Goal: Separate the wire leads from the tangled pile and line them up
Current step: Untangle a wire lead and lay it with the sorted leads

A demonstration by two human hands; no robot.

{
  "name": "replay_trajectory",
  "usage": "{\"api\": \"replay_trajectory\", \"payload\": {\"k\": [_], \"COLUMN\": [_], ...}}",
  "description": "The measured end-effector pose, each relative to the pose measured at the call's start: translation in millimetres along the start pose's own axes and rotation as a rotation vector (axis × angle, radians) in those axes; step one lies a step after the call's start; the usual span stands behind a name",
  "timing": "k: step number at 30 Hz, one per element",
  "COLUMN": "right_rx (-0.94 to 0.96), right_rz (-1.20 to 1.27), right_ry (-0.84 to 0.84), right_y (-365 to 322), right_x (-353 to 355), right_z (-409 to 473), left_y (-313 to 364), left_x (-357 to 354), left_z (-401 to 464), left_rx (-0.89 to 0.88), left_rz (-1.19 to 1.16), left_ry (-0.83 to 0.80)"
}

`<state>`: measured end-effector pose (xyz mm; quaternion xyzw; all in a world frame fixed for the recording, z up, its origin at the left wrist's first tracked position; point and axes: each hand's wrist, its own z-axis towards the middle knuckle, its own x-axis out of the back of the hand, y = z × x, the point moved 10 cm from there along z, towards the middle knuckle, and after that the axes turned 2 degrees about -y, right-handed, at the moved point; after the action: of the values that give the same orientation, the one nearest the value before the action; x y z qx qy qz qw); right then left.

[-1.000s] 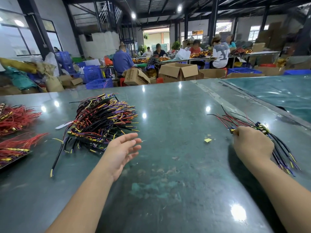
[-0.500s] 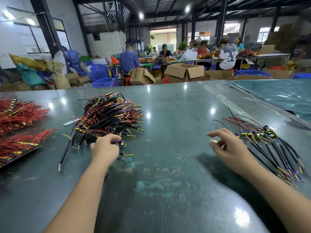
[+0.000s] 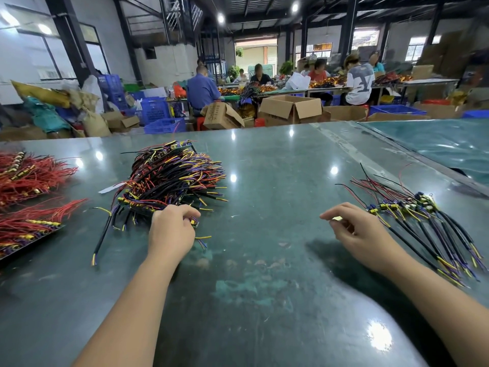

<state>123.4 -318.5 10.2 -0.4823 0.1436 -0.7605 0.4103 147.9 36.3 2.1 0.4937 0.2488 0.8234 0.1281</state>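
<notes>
On a green table [image 3: 264,274], the left hand [image 3: 172,231] at centre-left pinches one wire lead [image 3: 194,222] at the tangled pile [image 3: 172,178], which may snag and drag neighbours, while the right hand [image 3: 354,229] hovers loosely curled and empty beside the lined-up leads [image 3: 423,223] at right; red wire bundles [image 3: 29,197] lie far left.

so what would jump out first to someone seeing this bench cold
Probably the big tangled pile of black, red, yellow and purple wire leads left of centre on the glossy dark green table, with the left hand gripping leads at its near edge. Next, the sorted row of black leads fanned out at right, beside the right hand.
</notes>
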Motion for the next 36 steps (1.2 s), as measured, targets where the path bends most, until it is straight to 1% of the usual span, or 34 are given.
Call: {"api": "replay_trajectory", "payload": {"k": [1, 4, 7, 12, 16, 19, 21, 23, 25, 27, 30, 32, 33, 35, 36], "right_rx": [0.002, -0.002, -0.008, -0.013, -0.03, -0.037, -0.044, -0.05, -0.056, -0.058, -0.091, -0.181, -0.231, -0.323, -0.365], "right_rz": [0.001, 0.002, -0.012, -0.009, -0.007, -0.008, -0.008, -0.012, -0.017, -0.022, 0.014, 0.13, 0.2, 0.357, 0.477], "right_ry": [0.0, 0.001, -0.012, -0.027, -0.032, -0.035, -0.04, -0.042, -0.048, -0.054, -0.059, -0.062, -0.07, -0.129, -0.184], "right_y": [0.0, 0.8, 1.5, 0.3, 0.7, -0.4, -0.4, -0.1, 0.4, -0.4, -1.3, 0.8, 1.1, -4.6, -11.2], "right_x": [0.0, 0.4, -0.8, -2.9, -3.6, -3.5, -4.0, -3.7, -3.8, -3.5, -3.9, -7.9, -11.7, -25.8, -36.8], "right_z": [-0.3, -0.1, -0.2, -0.2, -0.9, -0.6, -0.3, -0.5, -1.1, -1.3, -0.7, -0.7, -1.6, -5.5, -8.3], "left_y": [-5.0, -15.5, -17.6, -16.6, -14.9, -14.7, -13.4, -9.1, 1.2, 15.1, 41.2, 67.0, 78.9, 99.6, 108.6], "left_x": [-4.1, -27.1, -40.1, -39.7, -34.8, -31.4, -26.3, -16.1, -1.9, 8.7, 16.8, 15.2, 10.8, -2.6, -9.5], "left_z": [1.7, 2.8, -1.7, -4.2, -4.4, -4.3, -3.6, -3.1, -4.2, -6.5, -17.8, -30.0, -36.4, -50.6, -58.0], "left_rx": [0.022, 0.055, 0.096, 0.169, 0.183, 0.19, 0.2, 0.199, 0.156, 0.07, -0.047, -0.156, -0.197, -0.242, -0.261], "left_rz": [0.029, 0.141, 0.148, 0.221, 0.254, 0.237, 0.23, 0.226, 0.153, -0.043, -0.346, -0.474, -0.551, -0.733, -0.812], "left_ry": [-0.02, -0.174, -0.25, -0.229, -0.203, -0.177, -0.143, -0.07, 0.036, 0.111, 0.146, 0.109, 0.062, -0.083, -0.16]}}
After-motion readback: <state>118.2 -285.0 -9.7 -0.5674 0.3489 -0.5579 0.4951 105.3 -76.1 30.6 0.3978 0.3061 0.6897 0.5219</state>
